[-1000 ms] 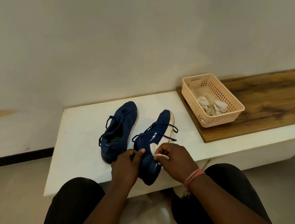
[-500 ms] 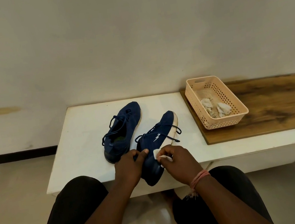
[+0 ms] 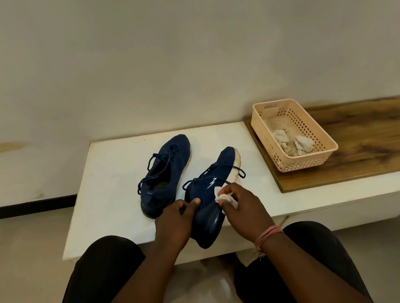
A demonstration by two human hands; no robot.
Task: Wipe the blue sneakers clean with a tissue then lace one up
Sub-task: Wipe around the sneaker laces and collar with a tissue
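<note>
Two navy blue sneakers lie on a white bench. The left sneaker rests flat, laces loose. The right sneaker is tipped on its side with its white sole facing right and its heel over the bench's front edge. My left hand grips that sneaker at the heel collar. My right hand pinches a crumpled white tissue against the sneaker's side, just below the white bolt logo.
A peach plastic basket holding crumpled used tissues stands on a wooden board at the bench's right. A plain wall rises behind. My knees in black trousers sit below the bench front, over a pale tiled floor.
My right hand with the tissue has slid along the side of the right sneaker toward the logo. My left hand keeps its grip at the heel. The camera view shifted slightly.
</note>
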